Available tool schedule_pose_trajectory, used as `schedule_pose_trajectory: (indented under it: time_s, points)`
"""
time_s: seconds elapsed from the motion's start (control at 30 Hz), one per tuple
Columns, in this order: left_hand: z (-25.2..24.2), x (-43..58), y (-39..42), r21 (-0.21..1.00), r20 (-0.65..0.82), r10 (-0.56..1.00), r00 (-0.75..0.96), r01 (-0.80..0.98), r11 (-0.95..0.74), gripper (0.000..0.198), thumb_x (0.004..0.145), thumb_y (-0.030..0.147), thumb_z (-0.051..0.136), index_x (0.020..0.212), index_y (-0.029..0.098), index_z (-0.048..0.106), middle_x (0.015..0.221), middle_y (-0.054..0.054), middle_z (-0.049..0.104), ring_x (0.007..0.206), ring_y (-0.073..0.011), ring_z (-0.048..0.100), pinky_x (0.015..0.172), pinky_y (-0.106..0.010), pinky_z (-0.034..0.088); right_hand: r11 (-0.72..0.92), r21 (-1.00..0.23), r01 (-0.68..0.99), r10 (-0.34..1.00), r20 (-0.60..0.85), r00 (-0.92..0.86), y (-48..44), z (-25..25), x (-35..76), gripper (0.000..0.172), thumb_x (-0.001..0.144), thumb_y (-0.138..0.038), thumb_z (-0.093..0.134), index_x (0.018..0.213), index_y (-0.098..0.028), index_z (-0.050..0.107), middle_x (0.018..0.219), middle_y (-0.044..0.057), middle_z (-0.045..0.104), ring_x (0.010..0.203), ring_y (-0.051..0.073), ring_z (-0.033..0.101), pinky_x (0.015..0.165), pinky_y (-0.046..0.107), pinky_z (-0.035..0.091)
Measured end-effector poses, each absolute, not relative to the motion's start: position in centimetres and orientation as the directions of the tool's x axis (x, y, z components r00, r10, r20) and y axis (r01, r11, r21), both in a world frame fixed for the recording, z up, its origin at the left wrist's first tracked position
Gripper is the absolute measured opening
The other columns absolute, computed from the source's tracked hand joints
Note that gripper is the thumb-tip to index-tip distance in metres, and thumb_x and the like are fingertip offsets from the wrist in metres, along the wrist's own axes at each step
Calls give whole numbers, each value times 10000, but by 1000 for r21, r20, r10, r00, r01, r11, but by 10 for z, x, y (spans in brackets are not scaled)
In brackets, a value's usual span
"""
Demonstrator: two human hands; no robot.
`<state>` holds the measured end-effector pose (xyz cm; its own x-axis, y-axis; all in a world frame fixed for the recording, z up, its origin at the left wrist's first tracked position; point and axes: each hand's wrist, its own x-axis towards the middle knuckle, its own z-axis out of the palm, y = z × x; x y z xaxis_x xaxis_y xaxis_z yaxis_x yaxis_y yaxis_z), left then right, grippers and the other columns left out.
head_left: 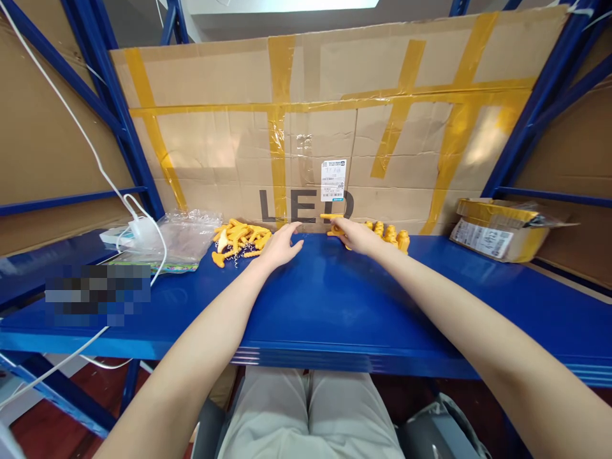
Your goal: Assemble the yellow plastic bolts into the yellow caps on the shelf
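**Yellow piece [329,216] at the right hand's [356,236] fingertips, level with the left hand [282,245]**

The yellow piece is near the middle of the frame, its visible length running roughly sideways and poking out leftward past the fingers. The right hand seems to pinch it; more yellow shows just below the fingers, and I cannot tell whether that belongs to the same piece. The left hand lies across a gap, to the left and slightly lower, fingers spread and thumb apart, with nothing visible in its grasp.

Just beside the left hand, left of centre, a loose pile of yellow pieces [241,233] lies tangled with thin metal spirals [235,260]. Beyond the right wrist, right of centre, a group of yellow figures [391,234] stands upright, partly hidden by the forearm.

All rest on a smooth blue worktop [306,306]. Toward the left are a clear plastic bag [186,236] and a white cable [93,153]; a small cardboard box [497,233] sits at the right. A tall cardboard sheet [215,146], taped and marked "LED", closes off the back between blue metal posts [131,153].
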<state>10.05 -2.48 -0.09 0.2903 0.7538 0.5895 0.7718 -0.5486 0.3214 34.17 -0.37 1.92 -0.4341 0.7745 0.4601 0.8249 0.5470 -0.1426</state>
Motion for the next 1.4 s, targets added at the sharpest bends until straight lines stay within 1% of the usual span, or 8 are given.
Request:
schedule_pose_trajectory:
  time_s: [0.1, 0.2, 0.4, 0.8, 1.0, 1.1, 1.23, 1.4]
  points:
    - [0, 101, -25, 324, 582, 757, 296, 770, -550, 462, 822, 275, 550, 1276, 200, 521, 1084, -61, 631, 686, -132, 581, 758, -305, 513, 511, 62, 857, 796, 342, -499, 2, 12, 344, 322, 901, -139, 430, 1197, -211, 537, 1238, 97, 617, 1036, 242, 621, 854, 350, 454]
    - [0, 101, -25, 327, 574, 759, 306, 765, -555, 442, 824, 266, 546, 1257, 178, 535, 1074, -66, 631, 685, -135, 576, 758, -313, 510, 460, 132, 878, 836, 267, -479, 6, 5, 342, 358, 889, -98, 395, 1194, -193, 558, 1243, 106, 616, 1028, 251, 619, 826, 353, 459]
    - [0, 101, -26, 341, 551, 774, 312, 763, -550, 436, 825, 255, 535, 1252, 171, 542, 1058, -64, 639, 676, -139, 574, 750, -319, 508, 396, 146, 907, 869, 260, -421, 10, -7, 339, 455, 892, -109, 384, 1324, -173, 513, 1403, 129, 501, 1132, 282, 575, 928, 405, 439]
    - [0, 101, -25, 345, 521, 789, 325, 765, -543, 434, 829, 270, 521, 1252, 180, 546, 1044, -47, 658, 667, -133, 585, 744, -307, 504, 327, -35, 944, 894, 336, -297, 13, -26, 328, 435, 913, -256, 411, 1324, -149, 506, 1462, 156, 428, 1360, 305, 364, 1116, 546, 236]
    - [0, 100, -25, 336, 514, 794, 325, 775, -535, 407, 832, 277, 529, 1229, 195, 562, 1007, -34, 680, 765, -156, 623, 770, -291, 496, 375, 94, 922, 814, 442, -376, 2, -21, 326, 478, 906, -268, 425, 1364, -138, 451, 1514, 166, 354, 1410, 317, 277, 1133, 575, 145]
    - [0, 100, -25, 335, 511, 793, 330, 774, -538, 404, 833, 271, 528, 1228, 196, 564, 988, -30, 687, 785, -160, 630, 774, -289, 494, 339, 135, 931, 813, 456, -362, -8, -1, 331, 419, 889, -238, 438, 1288, -137, 517, 1469, 161, 427, 1364, 313, 354, 1118, 523, 214]
    - [0, 100, -24, 332, 514, 789, 336, 771, -544, 415, 829, 275, 524, 1232, 187, 570, 988, -35, 694, 778, -166, 631, 771, -296, 499, 43, 12, 999, 879, 475, -44, -22, 36, 349, 338, 898, -222, 389, 1134, -109, 603, 1148, 204, 648, 1085, 312, 596, 898, 428, 441]
    - [1, 100, -24, 329, 507, 792, 339, 774, -542, 328, 825, 287, 513, 1103, 184, 654, 965, -44, 713, 785, -171, 632, 803, -306, 508, -144, 14, 990, 955, 263, 135, -29, 57, 367, 301, 847, -194, 515, 1093, -105, 664, 1099, 218, 673, 1023, 302, 646, 783, 368, 489]
